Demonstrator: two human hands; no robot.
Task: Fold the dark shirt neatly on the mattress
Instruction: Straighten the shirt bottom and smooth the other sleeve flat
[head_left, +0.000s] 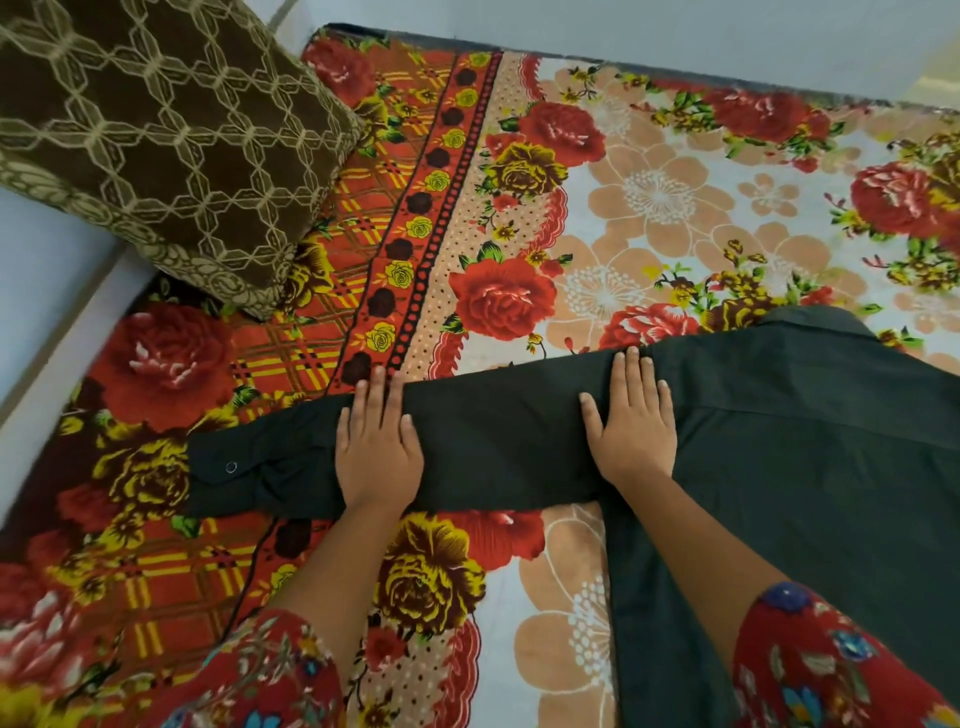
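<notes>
Dark shirt (779, 441) — one, two flat hands — left hand (376, 452), right hand (631, 421)

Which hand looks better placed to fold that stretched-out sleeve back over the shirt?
Probably the left hand: it lies flat nearest the sleeve cuff, while the right hand rests by the shoulder, placed to pin the dark shirt.

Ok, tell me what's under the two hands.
Both the left hand and right hand lie flat, palms down, on the dark shirt's sleeve, which is stretched across the floral sheet. The fabric under the palms is hidden.
</notes>
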